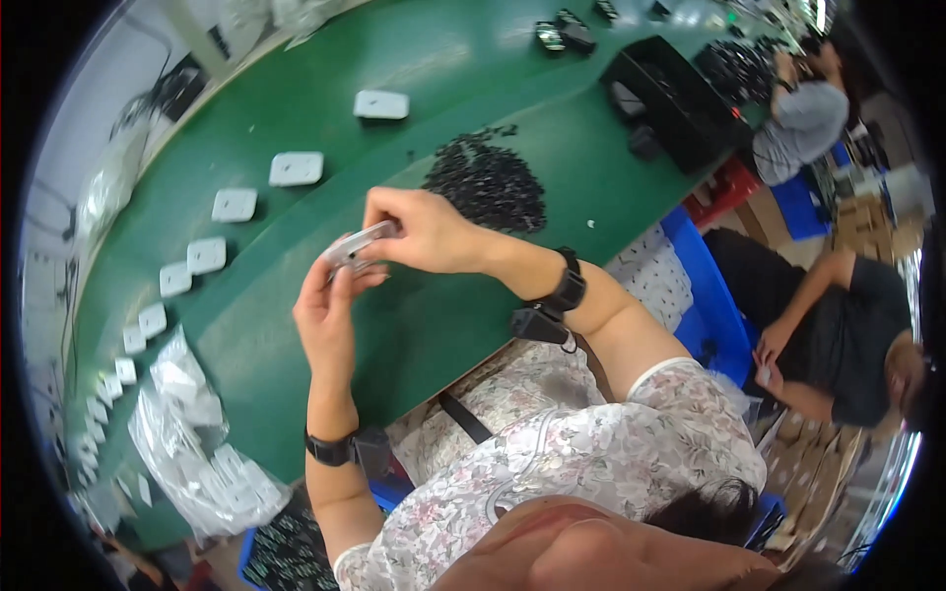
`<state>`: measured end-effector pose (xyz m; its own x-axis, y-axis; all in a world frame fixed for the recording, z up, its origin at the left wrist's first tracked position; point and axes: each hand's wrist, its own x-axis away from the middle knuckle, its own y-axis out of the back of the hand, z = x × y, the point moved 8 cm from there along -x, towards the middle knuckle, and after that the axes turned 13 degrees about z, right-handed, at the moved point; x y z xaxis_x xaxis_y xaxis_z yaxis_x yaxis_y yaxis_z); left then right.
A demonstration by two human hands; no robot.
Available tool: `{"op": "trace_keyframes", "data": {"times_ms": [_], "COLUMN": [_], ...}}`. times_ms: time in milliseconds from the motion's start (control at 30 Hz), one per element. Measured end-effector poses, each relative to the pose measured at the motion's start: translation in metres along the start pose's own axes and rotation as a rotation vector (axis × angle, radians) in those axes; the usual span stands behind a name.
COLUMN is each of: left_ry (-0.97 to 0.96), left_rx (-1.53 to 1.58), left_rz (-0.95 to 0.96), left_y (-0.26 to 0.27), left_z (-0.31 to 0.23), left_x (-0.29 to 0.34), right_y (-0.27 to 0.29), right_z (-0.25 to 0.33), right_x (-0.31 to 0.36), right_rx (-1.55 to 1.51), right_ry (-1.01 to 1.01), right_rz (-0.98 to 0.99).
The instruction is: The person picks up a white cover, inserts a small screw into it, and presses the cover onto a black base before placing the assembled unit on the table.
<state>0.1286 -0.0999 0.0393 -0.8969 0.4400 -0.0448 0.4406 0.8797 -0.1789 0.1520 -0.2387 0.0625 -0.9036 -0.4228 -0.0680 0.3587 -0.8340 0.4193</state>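
Above the green table [434, 340], my left hand [327, 310] and my right hand [426, 231] hold one small white plastic case [357, 242] between them. It is tilted, and its edge faces me. My left fingers grip its lower left end, while the thumb and fingers of my right hand pinch the other end. Whether a smaller part sits in the right fingertips cannot be seen. Just beyond my right wrist lies a heap of small black parts [488, 182]. White rectangular cases, such as this one [297, 168], stand in a curved row to the left.
At the left, a clear plastic bag [202, 443] holds white cases. A black bin [670, 98] stands at the far right. Blue crates [705, 295] sit beside the table. One person [838, 325] sits at the right, another [803, 118] works farther off.
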Motion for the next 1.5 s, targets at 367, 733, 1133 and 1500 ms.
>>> {"op": "trace_keyframes", "data": {"times_ms": [367,733,1133,1500], "left_ry": [0.221,0.162,-0.132,-0.231], "left_rx": [-0.398,-1.533,-1.365,-1.147], "left_rz": [-0.17,-0.344,-0.078,-0.022], "left_y": [0.099,0.062,0.03,0.03], "left_z": [0.027,-0.001,0.007,0.002], "left_x": [-0.011,-0.002,0.027,0.049], "right_y": [0.17,0.262,0.045,-0.018], "right_z": [0.002,-0.128,0.016,0.022], "right_x": [0.107,0.22,0.083,0.055], "right_rx": [1.034,1.022,0.563,0.542], "right_ry": [-0.053,-0.773,0.2,0.151], "right_rz": [-0.855,-0.929,-0.152,0.131]}}
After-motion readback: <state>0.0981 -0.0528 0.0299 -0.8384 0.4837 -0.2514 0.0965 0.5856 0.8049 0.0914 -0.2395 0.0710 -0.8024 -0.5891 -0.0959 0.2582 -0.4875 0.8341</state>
